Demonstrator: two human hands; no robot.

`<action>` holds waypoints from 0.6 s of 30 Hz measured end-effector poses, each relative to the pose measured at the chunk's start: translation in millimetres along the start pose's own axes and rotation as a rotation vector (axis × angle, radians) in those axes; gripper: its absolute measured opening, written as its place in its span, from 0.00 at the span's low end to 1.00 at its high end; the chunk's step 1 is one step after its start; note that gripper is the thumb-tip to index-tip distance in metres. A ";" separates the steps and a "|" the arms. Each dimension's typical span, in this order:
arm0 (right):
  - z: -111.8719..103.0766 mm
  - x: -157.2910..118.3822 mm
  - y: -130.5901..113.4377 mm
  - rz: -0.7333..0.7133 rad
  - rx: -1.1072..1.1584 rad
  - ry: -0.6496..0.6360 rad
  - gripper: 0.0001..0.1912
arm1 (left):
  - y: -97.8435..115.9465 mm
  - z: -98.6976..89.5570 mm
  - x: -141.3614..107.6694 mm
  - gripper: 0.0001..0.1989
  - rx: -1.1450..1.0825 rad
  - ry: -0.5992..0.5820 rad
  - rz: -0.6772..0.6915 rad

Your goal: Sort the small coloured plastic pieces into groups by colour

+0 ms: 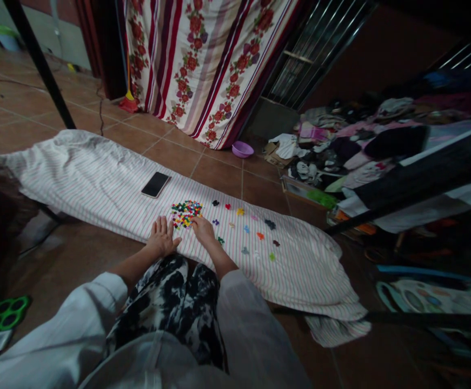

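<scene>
A pile of small mixed-colour beads or pieces point(186, 212) lies on a striped cloth point(109, 183). My left hand point(162, 237) rests flat on the cloth just left of the pile, fingers spread and holding nothing. At the pile's lower right edge is my right hand point(203, 229), its fingers drawn together; whatever they pinch is too small to make out. Right of it, several little single-colour heaps are spread out, among them a red one point(227, 206), a yellow one point(240, 212), an orange one point(260, 236) and a lime green one point(272, 256).
A dark-screened phone point(156, 185) lies on the cloth left of the pile. Beyond the covered surface are a floral curtain point(203, 59), a purple basin point(242, 149) and a broom point(128, 101). Heaped clothes point(357, 135) fill the right side. Dark poles slant at both sides.
</scene>
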State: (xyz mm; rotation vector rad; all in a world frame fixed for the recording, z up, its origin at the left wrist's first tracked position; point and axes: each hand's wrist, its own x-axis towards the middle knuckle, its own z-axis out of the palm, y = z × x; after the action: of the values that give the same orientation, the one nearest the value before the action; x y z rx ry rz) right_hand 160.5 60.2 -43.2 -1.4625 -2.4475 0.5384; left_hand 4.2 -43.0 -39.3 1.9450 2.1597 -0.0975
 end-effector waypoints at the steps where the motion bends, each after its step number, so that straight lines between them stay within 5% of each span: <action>1: 0.3 0.3 -0.7 -0.008 0.003 -0.002 0.16 | 0.2 -1.0 -0.5 0.41 -0.003 -0.006 0.001; 18: 0.6 5.2 -16.1 0.007 -0.070 -0.074 0.13 | 0.3 1.8 1.2 0.40 -0.008 0.009 0.004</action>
State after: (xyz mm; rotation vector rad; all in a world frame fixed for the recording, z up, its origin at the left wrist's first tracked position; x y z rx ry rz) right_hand 145.0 57.8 -36.8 -1.5044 -2.5428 0.5219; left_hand 4.7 -42.3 -41.3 1.9488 2.1592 -0.0791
